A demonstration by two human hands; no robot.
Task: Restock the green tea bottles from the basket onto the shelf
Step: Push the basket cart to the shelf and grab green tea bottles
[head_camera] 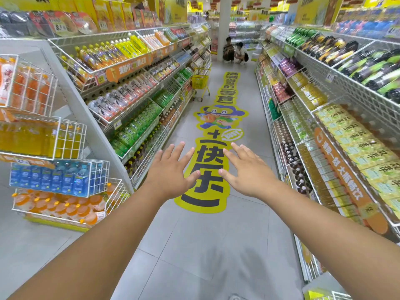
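Stood in a shop aisle, bare grey floor (194,245) running open down the middle between two long racks. On the far left, wire end baskets (58,176) of orange, yellow and blue drinks jutted out toward the walkway, their upper left corner cut off by the picture edge. Next, the left shelf (138,109) sloped in tiers away down the aisle, wire fronts lining its edge; green tea bottles (138,126) lay in rows on a lower tier, labels too small to read. Farther along beside that rack, a yellow basket (200,82) on a wheeled frame stood near the shelf edge, contents impossible to make out. Down the centre, a yellow floor sticker (213,152) partly covered by both hands. Left hand (171,173) reached forward at arm's length, palm down, fingers straight and spread, gripping nothing. Right hand (244,172) matched it just beside, apart from the left, thumbs nearly meeting, fingers splayed flat and likewise bare of any load. At the aisle's far end, two people (236,53) crouched by a white pillar, small and blurred. On the right, the other rack (324,126) of yellow cartons and dark bottles crowded the walkway, its near end cut off by the frame.
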